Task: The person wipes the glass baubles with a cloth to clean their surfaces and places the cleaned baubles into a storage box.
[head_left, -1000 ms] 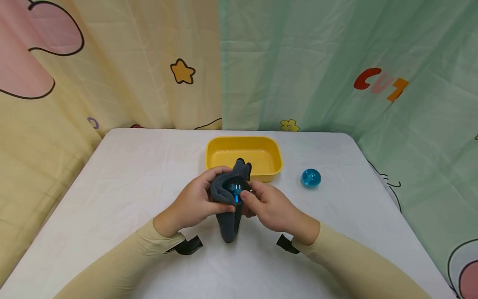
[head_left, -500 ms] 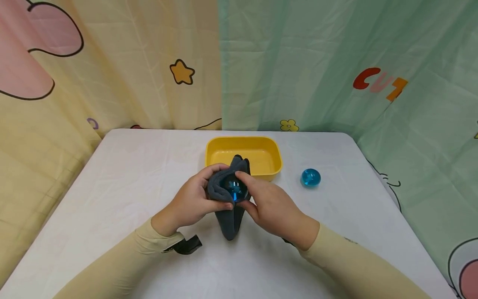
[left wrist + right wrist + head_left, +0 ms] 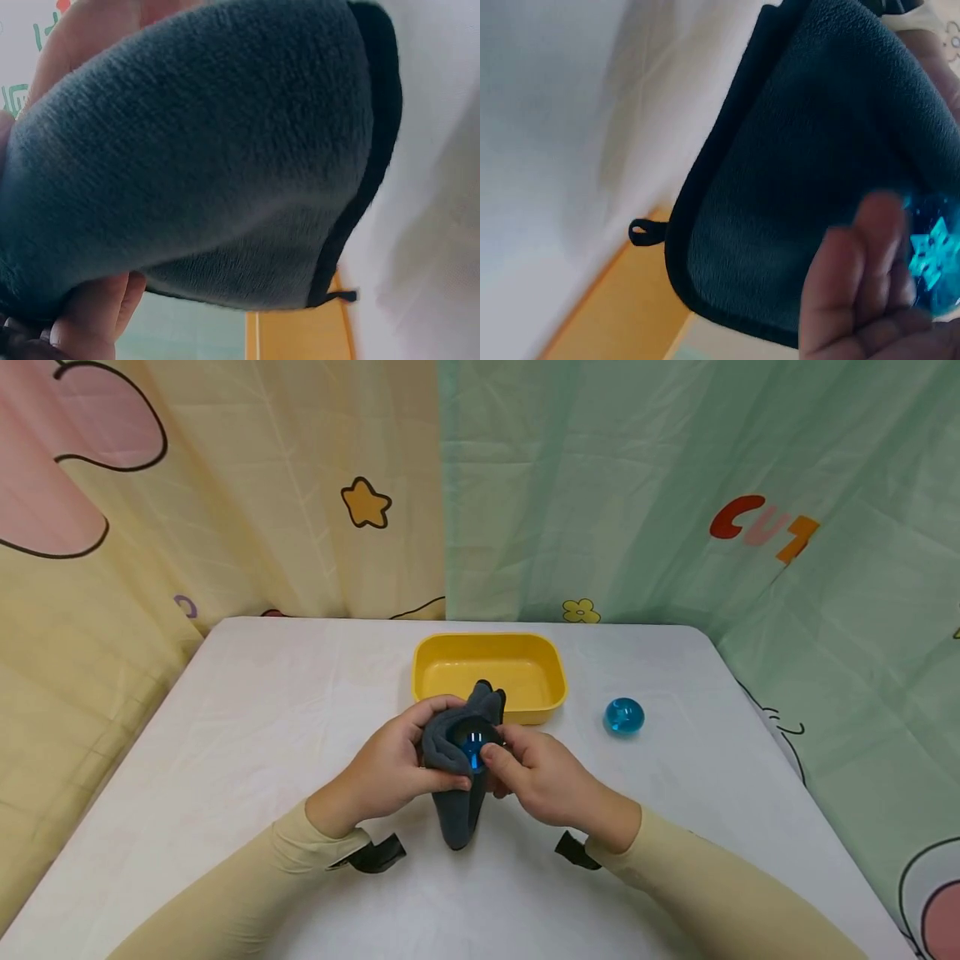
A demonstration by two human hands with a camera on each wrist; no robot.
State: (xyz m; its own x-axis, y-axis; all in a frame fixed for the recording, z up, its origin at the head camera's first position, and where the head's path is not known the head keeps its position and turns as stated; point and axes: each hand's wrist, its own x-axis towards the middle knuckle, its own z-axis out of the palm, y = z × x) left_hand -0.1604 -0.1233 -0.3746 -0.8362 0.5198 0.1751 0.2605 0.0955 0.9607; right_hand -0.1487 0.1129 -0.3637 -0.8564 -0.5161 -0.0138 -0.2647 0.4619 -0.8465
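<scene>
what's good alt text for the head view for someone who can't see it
A person's left hand holds a gray cloth partly around a blue ball, which the right hand pinches. On the white table sit a yellow tub and, right of it, another blue ball.

Since half a second ago, turned the right hand (image 3: pixel 558 781), bringing the thumb (image 3: pixel 502 763) up from the lower edge of the held ball (image 3: pixel 471 745) onto its right face, the index finger (image 3: pixel 516 735) off its top.
</scene>
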